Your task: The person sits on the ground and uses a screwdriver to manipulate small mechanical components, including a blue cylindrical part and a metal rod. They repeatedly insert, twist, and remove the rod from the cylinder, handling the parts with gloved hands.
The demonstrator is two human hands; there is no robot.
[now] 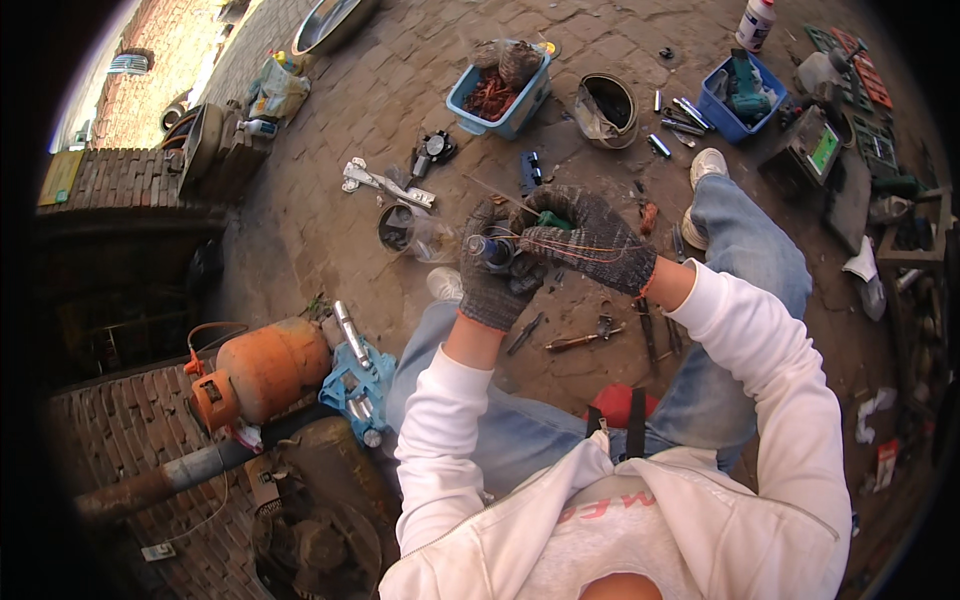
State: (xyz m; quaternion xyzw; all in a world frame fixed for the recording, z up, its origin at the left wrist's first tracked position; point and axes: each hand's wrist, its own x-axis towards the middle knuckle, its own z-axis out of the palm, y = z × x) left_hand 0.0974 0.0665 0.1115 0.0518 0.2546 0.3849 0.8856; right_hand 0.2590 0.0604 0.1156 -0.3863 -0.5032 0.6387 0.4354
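Both my hands wear dark grey knit gloves and meet in the middle of the head view. My left hand [497, 285] is closed round a small round part with a dark blue core [490, 250], perhaps a motor part; the fingers hide much of it. My right hand [600, 240] grips a green-handled screwdriver [552, 219], its thin shaft pointing up and left. Fine copper-coloured wires [575, 246] trail across the right glove from the part. Left of my left hand are a clear plastic piece [434, 241] and an open metal can [391, 214] on the ground.
Ahead stand a light blue bin of reddish scrap [518, 118], a dark bucket [632, 128] and a blue basket with a power tool [769, 122]. Pliers [575, 341] lie between my legs. An orange gas cylinder [275, 368] stands left; a dark box with a green panel [795, 150] stands right.
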